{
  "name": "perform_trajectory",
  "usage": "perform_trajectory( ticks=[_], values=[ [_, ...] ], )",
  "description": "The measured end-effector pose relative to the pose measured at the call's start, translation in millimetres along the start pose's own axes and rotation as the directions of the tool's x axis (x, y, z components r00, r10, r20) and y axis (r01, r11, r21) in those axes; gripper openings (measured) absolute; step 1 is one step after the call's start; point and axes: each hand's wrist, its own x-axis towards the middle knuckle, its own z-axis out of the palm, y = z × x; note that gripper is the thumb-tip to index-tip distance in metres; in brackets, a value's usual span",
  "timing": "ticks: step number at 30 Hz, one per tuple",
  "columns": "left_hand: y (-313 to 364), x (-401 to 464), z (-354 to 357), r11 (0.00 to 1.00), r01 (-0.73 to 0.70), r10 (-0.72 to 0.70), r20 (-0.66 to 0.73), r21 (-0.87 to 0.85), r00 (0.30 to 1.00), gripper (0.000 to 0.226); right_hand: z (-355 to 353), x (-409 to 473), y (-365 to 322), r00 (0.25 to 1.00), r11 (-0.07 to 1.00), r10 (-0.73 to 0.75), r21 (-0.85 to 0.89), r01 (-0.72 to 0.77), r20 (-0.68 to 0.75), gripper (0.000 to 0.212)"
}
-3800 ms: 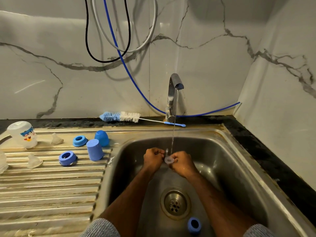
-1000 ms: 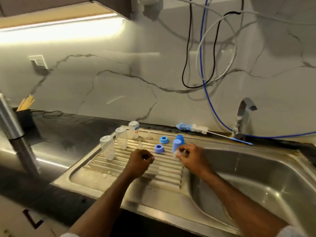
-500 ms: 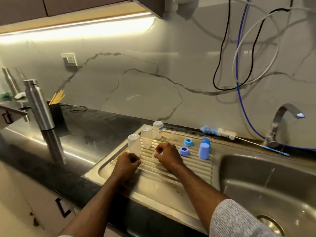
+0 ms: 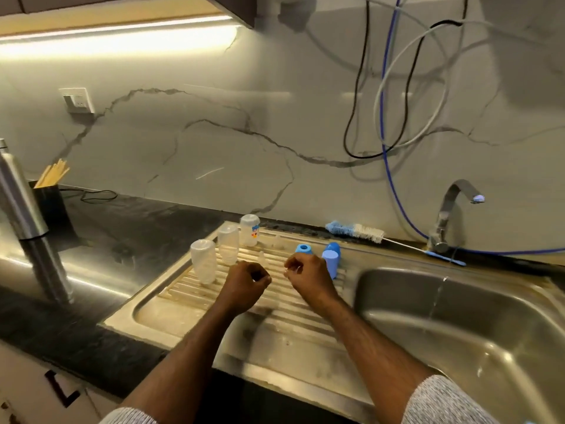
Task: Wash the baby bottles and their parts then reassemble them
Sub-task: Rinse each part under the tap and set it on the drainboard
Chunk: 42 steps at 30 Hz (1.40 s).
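Observation:
Three clear baby bottles stand upside down on the ribbed steel drainboard (image 4: 171, 304): one at the front (image 4: 203, 261), one behind it (image 4: 228, 244), and a printed one at the back (image 4: 250, 230). Two small clear teats (image 4: 261, 258) (image 4: 277, 240) sit beside them. A blue ring (image 4: 303, 248) and two blue caps (image 4: 331, 266) (image 4: 333, 246) stand to the right. My left hand (image 4: 244, 284) hovers over the drainboard as a fist, with nothing visible in it. My right hand (image 4: 308, 278) hovers beside it with curled fingers; whether they pinch a small clear part is unclear.
A blue-and-white bottle brush (image 4: 354, 231) lies along the back edge. The tap (image 4: 452, 215) stands over the sink basin (image 4: 474, 332) on the right, with a thin trickle of water. A steel flask (image 4: 15, 194) and a black holder with sticks (image 4: 50, 203) stand far left. Hoses hang on the wall.
Both hands left the running tap and came over to the drainboard. In the last half second the right hand lifted off the ribs and shifted right; the left hand rose slightly.

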Motion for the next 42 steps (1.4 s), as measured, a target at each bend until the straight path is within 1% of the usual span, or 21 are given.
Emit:
perform_trajectory(
  ticks=[4,7,10,13,15,17,20,22,24,26,29,31,33,34,35,36,37,38,39,40,42],
  values=[
    [56,11,59,0.993,-0.121,0.122,0.069,-0.007,0.99,0.018,-68,-22,51,0.993,0.995,0.078,-0.051,-0.083,-0.092,0.005],
    [100,12,110,0.979,-0.192,0.2,0.137,-0.071,0.97,0.021,-129,-49,97,0.987,0.985,0.134,-0.102,-0.142,-0.087,0.014],
    [136,6,166,0.964,-0.241,0.264,0.262,-0.115,0.928,0.009,-186,-83,144,0.975,0.957,0.201,-0.194,-0.216,-0.092,0.017],
    [162,-9,223,0.963,-0.238,0.268,0.37,-0.124,0.89,0.01,-231,-121,188,0.939,0.896,0.342,-0.289,-0.336,-0.031,0.017],
    [175,-19,257,0.965,-0.219,0.263,0.483,-0.147,0.835,0.012,-252,-145,211,0.892,0.854,0.448,-0.323,-0.407,0.062,0.017],
    [184,-23,280,0.965,-0.22,0.263,0.57,-0.146,0.778,0.01,-261,-161,225,0.822,0.82,0.53,-0.376,-0.432,0.21,0.02],
    [193,-17,298,0.967,-0.217,0.252,0.638,-0.135,0.727,0.01,-254,-166,234,0.656,0.751,0.633,-0.531,-0.392,0.411,0.027],
    [191,-13,305,0.968,-0.217,0.245,0.633,-0.123,0.735,0.01,-244,-164,235,0.604,0.718,0.661,-0.608,-0.338,0.446,0.032],
    [182,-10,310,0.97,-0.22,0.234,0.616,-0.101,0.752,0.008,-235,-161,233,0.59,0.687,0.685,-0.649,-0.328,0.427,0.037],
    [172,-7,313,0.972,-0.223,0.221,0.621,-0.075,0.752,0.008,-228,-161,230,0.57,0.643,0.713,-0.703,-0.302,0.408,0.039],
    [162,1,313,0.984,-0.162,0.174,0.605,-0.075,0.777,0.009,-219,-162,232,0.556,0.574,0.737,-0.79,-0.216,0.384,0.041],
    [159,6,312,0.989,-0.117,0.151,0.576,-0.095,0.803,0.01,-213,-162,234,0.534,0.548,0.763,-0.801,-0.239,0.363,0.039],
    [158,8,311,0.99,-0.084,0.136,0.559,-0.117,0.818,0.011,-210,-159,234,0.505,0.562,0.768,-0.793,-0.236,0.394,0.041],
    [159,8,311,0.989,-0.073,0.131,0.556,-0.126,0.821,0.011,-210,-156,234,0.506,0.584,0.754,-0.779,-0.227,0.418,0.041],
    [160,8,311,0.989,-0.062,0.128,0.552,-0.136,0.824,0.011,-211,-153,234,0.54,0.619,0.726,-0.747,-0.243,0.426,0.041],
    [162,9,311,0.988,-0.05,0.124,0.547,-0.149,0.828,0.011,-213,-148,234,0.607,0.662,0.686,-0.69,-0.292,0.402,0.039],
    [163,11,311,0.986,-0.034,0.118,0.538,-0.164,0.834,0.011,-216,-141,235,0.692,0.714,0.636,-0.601,-0.36,0.341,0.039],
    [165,11,312,0.985,-0.017,0.109,0.531,-0.174,0.841,0.01,-219,-133,236,0.769,0.76,0.592,-0.484,-0.433,0.242,0.038],
    [167,12,313,0.983,0.0,0.097,0.522,-0.182,0.847,0.006,-222,-122,237,0.818,0.793,0.562,-0.361,-0.49,0.124,0.037],
    [169,12,314,0.981,0.021,0.083,0.514,-0.193,0.854,0.006,-225,-111,238,0.835,0.811,0.55,-0.246,-0.531,0.009,0.035],
    [172,14,316,0.974,0.065,0.052,0.493,-0.219,0.869,0.016,-226,-88,239,0.807,0.814,0.569,-0.032,-0.58,-0.158,0.031]
  ],
)
